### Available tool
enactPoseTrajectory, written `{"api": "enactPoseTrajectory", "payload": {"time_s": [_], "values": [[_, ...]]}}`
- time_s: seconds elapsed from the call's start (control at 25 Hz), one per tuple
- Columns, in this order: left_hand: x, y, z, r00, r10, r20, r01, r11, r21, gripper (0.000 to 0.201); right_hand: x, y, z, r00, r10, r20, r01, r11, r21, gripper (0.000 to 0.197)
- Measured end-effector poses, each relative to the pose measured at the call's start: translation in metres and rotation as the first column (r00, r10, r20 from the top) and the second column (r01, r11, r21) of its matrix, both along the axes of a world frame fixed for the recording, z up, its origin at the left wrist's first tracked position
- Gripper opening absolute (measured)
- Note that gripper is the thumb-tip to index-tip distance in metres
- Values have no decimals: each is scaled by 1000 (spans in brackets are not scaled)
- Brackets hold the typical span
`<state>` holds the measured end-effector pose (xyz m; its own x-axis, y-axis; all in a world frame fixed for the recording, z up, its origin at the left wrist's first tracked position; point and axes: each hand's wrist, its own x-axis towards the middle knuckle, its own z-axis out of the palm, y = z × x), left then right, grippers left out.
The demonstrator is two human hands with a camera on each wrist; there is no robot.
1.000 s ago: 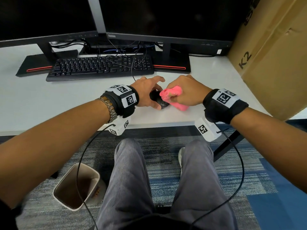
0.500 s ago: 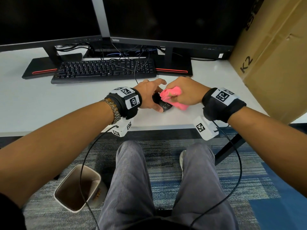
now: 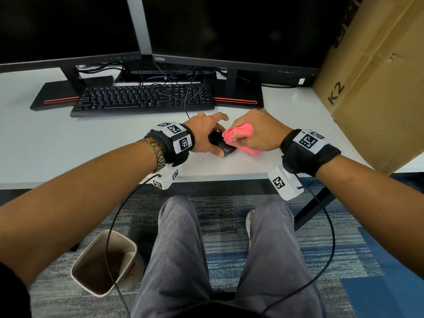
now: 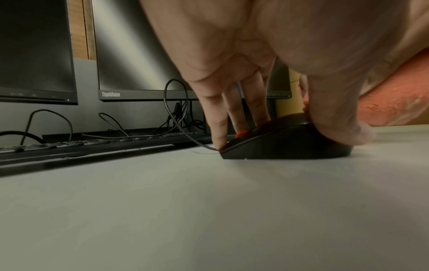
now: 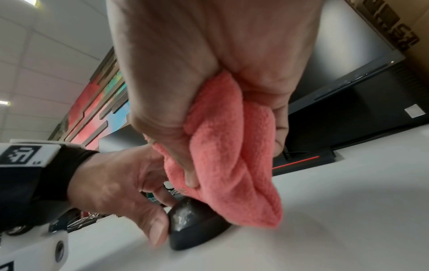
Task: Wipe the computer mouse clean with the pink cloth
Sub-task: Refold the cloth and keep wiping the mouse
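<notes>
A black wired computer mouse (image 3: 220, 145) (image 4: 282, 142) (image 5: 194, 222) lies on the white desk near its front edge. My left hand (image 3: 206, 136) (image 5: 120, 185) holds it in place, thumb at its rear end and fingers (image 4: 220, 124) down on its front buttons. My right hand (image 3: 257, 131) grips a bunched pink cloth (image 3: 238, 136) (image 5: 230, 155), which touches the mouse's right side. A pale smear shows on the rear of the mouse in the right wrist view.
A black keyboard (image 3: 142, 99) and two dark monitors (image 3: 229, 31) stand behind the hands, with the mouse cable (image 4: 176, 117) looping back to them. A large cardboard box (image 3: 376, 83) stands at the right. A waste bin (image 3: 103, 265) sits on the carpet below left.
The pink cloth in my right hand has shifted slightly over the mouse. My left hand stays on the mouse. The head view has tilted a little.
</notes>
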<state>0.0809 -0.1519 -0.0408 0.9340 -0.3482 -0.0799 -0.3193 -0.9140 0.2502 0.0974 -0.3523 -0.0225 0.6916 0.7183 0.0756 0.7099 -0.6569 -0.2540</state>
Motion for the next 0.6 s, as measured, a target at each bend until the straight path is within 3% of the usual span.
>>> {"api": "enactPoseTrajectory", "payload": {"time_s": [0.2,0.48,0.6], "values": [[2,3,0,1000,-6,7,5,1000,25,94,-4,-1,-2,998,-50,-40,52,997,65,31],[6,9,-2,1000,-16,5,16,999,43,86,-7,-1,-5,999,-39,-35,42,995,87,27],[6,8,-3,1000,-7,10,7,1000,27,87,-11,-2,-6,996,-61,-63,68,992,103,44]]}}
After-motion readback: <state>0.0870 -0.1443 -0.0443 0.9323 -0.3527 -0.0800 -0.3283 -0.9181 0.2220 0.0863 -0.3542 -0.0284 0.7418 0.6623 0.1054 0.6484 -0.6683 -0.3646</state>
